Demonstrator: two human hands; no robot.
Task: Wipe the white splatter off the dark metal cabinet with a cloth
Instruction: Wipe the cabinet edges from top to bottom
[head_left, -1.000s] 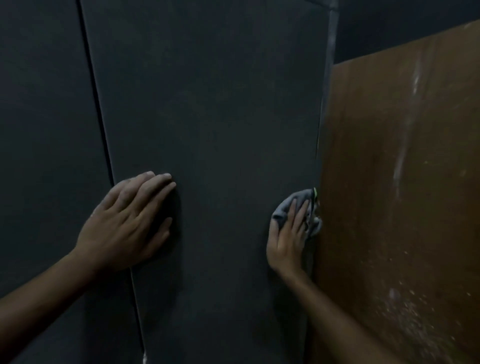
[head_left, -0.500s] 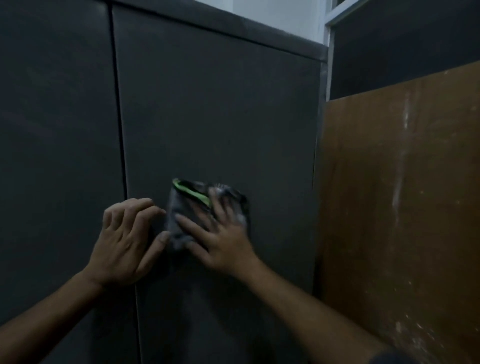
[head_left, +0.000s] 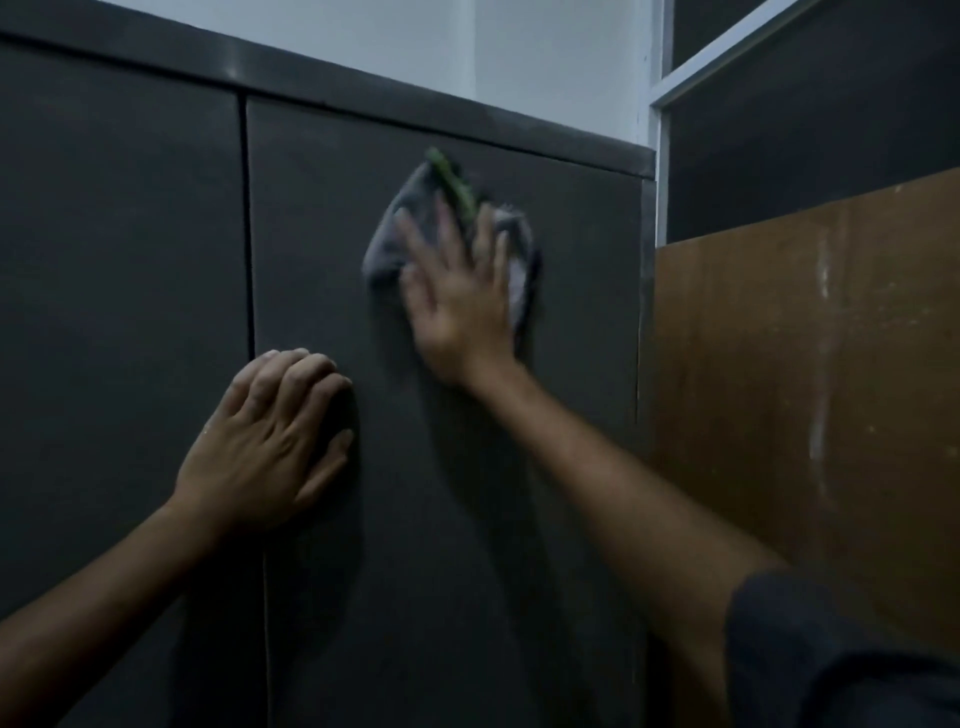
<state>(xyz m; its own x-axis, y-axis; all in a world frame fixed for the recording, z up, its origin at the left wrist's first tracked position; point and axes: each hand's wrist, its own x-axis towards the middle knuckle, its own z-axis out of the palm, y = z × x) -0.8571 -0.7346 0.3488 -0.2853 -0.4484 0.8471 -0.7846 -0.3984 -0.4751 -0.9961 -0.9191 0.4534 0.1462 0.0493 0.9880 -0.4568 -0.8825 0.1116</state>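
Grey cloth (head_left: 395, 236): it lies flat on the cabinet door, high up and toward the right, with a green strip on its top edge.
Right hand (head_left: 462, 306): its fingers are straight and spread apart, and they press the cloth on the door. The hand looks blurry.
Left hand (head_left: 265, 441): it rests on the door, lower down and to the left, just beside the gap between the two doors. Its fingers are bent a little and hold nothing.
Cabinet (head_left: 130, 260): dark metal with two doors.
White spots: I see none on the dark doors, but the light is dim, so small ones may hide.
Brown board (head_left: 810, 364): it stands to the right of the cabinet and has white streaks.
How far: the doors look mostly clean. I think only a last check and a few rubs are left.
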